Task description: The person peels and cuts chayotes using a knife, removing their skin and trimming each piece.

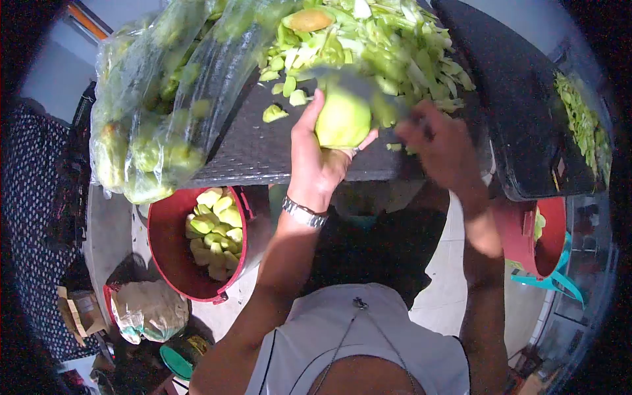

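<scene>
My left hand, with a metal watch at its wrist, grips a peeled pale-green fruit over the table's near edge. Its exact kind is not certain. To the right, my right hand is closed around the handle of a knife. The wide, dark blade is smeared by motion and reaches left across the top of the fruit. Behind both hands lies a heap of green peelings, with a few loose scraps nearer the fruit.
Clear plastic bags of whole green fruit fill the table's left side. A red bucket below holds cut pale pieces. Another red bucket stands at lower right. A dark board with shreds lies right; a filled sack sits lower left.
</scene>
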Demonstrator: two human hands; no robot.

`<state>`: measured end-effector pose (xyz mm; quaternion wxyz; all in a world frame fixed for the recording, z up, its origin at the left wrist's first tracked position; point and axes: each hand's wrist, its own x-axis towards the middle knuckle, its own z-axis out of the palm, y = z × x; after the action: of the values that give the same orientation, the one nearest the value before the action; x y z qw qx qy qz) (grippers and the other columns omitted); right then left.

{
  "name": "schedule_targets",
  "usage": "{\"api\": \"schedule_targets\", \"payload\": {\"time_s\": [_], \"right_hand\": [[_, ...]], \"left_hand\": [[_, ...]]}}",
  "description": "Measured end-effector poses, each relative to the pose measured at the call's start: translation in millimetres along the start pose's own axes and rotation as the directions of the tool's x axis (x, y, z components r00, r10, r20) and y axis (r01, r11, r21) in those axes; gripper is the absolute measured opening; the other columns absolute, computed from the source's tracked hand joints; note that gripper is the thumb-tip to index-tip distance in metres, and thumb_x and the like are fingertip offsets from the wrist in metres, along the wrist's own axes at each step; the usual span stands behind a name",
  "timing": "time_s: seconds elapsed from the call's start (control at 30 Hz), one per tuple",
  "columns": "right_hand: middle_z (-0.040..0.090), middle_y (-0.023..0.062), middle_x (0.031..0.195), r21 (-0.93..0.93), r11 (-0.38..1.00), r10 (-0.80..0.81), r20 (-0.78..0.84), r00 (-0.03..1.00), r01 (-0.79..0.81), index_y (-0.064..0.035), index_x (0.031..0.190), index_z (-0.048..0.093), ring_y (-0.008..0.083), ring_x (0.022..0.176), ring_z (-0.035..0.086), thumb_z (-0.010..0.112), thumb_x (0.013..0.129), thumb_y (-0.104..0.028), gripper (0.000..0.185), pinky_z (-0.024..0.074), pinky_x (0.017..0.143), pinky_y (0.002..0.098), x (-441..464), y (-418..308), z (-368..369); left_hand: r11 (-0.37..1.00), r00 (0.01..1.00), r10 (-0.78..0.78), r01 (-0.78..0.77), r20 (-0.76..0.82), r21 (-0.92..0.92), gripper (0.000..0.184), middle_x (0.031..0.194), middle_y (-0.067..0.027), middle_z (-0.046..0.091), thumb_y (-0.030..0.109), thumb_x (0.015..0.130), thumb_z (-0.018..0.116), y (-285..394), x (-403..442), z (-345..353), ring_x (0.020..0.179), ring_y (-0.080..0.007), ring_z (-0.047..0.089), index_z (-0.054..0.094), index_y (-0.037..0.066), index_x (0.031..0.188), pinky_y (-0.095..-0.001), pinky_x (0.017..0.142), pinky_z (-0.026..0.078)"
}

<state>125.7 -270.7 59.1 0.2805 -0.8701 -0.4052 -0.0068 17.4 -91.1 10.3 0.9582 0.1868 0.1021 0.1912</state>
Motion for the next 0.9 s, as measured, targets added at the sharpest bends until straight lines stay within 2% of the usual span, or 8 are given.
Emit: {"api": "schedule_targets", "payload": {"time_s": [0.13, 0.23, 0.33, 0.4, 0.5, 0.67, 0.73, 0.9], "right_hand": [[0.068, 0.0183, 0.078, 0.060, 0.991, -0.128, 0.144, 0.981, 0.120, -0.0072, 0.102, 0.062, 0.0380, 0.076, 0.071, 0.069, 0.091, -0.046, 0.041, 0.0537, 0.068, 0.0464, 0, -23, 5], [0.068, 0.0117, 0.071, -0.026, 0.989, -0.144, 0.100, 0.985, 0.147, -0.0105, 0.108, 0.062, 0.0374, 0.077, 0.072, 0.066, 0.086, -0.066, 0.060, 0.0560, 0.072, 0.0475, 7, -8, 13], [0.069, 0.0167, 0.084, -0.009, 0.997, 0.082, -0.014, 0.997, -0.082, -0.0108, 0.120, 0.062, 0.0380, 0.087, 0.071, 0.062, 0.096, -0.051, 0.047, 0.0559, 0.074, 0.0476, 27, 34, 16], [0.067, 0.0196, 0.096, -0.121, 0.992, -0.033, -0.083, 0.996, 0.023, -0.0114, 0.125, 0.061, 0.0386, 0.093, 0.069, 0.056, 0.102, -0.038, 0.036, 0.0556, 0.075, 0.0472, 30, 85, 17], [0.064, 0.0223, 0.109, -0.049, 0.998, 0.029, -0.002, 1.000, -0.029, -0.0125, 0.128, 0.060, 0.0378, 0.099, 0.066, 0.047, 0.107, -0.021, 0.027, 0.0551, 0.077, 0.0472, 28, 79, 14], [0.064, 0.0164, 0.074, 0.112, 0.993, -0.033, -0.026, 0.999, 0.036, -0.0027, 0.103, 0.062, 0.0257, 0.070, 0.068, 0.065, 0.096, -0.047, 0.045, 0.0505, 0.066, 0.0387, 3, 28, 13], [0.063, 0.0144, 0.070, 0.169, 0.978, 0.097, 0.133, 0.986, -0.119, -0.0034, 0.099, 0.060, 0.0266, 0.066, 0.069, 0.070, 0.092, -0.048, 0.046, 0.0514, 0.062, 0.0393, -7, -5, 5], [0.065, 0.0096, 0.068, 0.029, 0.978, -0.206, 0.016, 0.979, 0.205, -0.0064, 0.091, 0.054, 0.0317, 0.062, 0.069, 0.078, 0.083, -0.052, 0.052, 0.0533, 0.057, 0.0421, -18, -19, 13]], "left_hand": [[0.998, 0.996, 0.029, -0.024, -0.086, 0.058, 0.049, 0.123, -0.0106, 0.065, 0.047, 0.099, 0.057, -11, 11, -8, 0.112, -0.0299, 0.063, 0.058, 0.008, 0.130, -0.0484, 0.087, 0.055], [0.998, 0.995, 0.046, -0.043, -0.084, 0.040, 0.050, 0.119, -0.0112, 0.067, 0.049, 0.099, 0.057, -13, 1, -11, 0.109, -0.0293, 0.065, 0.060, 0.008, 0.127, -0.0463, 0.083, 0.057], [0.991, 0.989, -0.118, 0.112, 0.085, 0.070, 0.043, 0.116, -0.0111, 0.068, 0.043, 0.100, 0.058, 1, -6, -1, 0.104, -0.0270, 0.068, 0.060, 0.008, 0.126, -0.0460, 0.078, 0.058], [0.995, 0.996, -0.087, 0.086, 0.015, 0.056, 0.047, 0.120, -0.0116, 0.068, 0.046, 0.101, 0.056, 3, -9, 0, 0.107, -0.0277, 0.068, 0.061, 0.007, 0.127, -0.0470, 0.081, 0.058], [0.999, 0.996, -0.042, 0.041, -0.080, -0.010, 0.049, 0.119, -0.0104, 0.069, 0.049, 0.100, 0.056, 1, -6, 6, 0.107, -0.0279, 0.068, 0.061, 0.008, 0.128, -0.0479, 0.084, 0.057], [0.996, 0.990, 0.030, -0.017, -0.138, 0.092, 0.050, 0.116, -0.0102, 0.068, 0.048, 0.100, 0.059, -7, 2, 18, 0.106, -0.0266, 0.068, 0.058, 0.007, 0.129, -0.0469, 0.091, 0.056], [0.999, 0.999, -0.038, 0.038, -0.009, 0.020, 0.050, 0.115, -0.0102, 0.068, 0.047, 0.100, 0.060, -6, 5, 6, 0.105, -0.0262, 0.068, 0.057, 0.007, 0.130, -0.0458, 0.091, 0.056], [0.998, 0.999, -0.038, 0.036, 0.031, 0.056, 0.053, 0.115, -0.0104, 0.067, 0.046, 0.099, 0.062, -17, 4, 8, 0.103, -0.0242, 0.067, 0.056, 0.006, 0.132, -0.0411, 0.089, 0.056]]}}
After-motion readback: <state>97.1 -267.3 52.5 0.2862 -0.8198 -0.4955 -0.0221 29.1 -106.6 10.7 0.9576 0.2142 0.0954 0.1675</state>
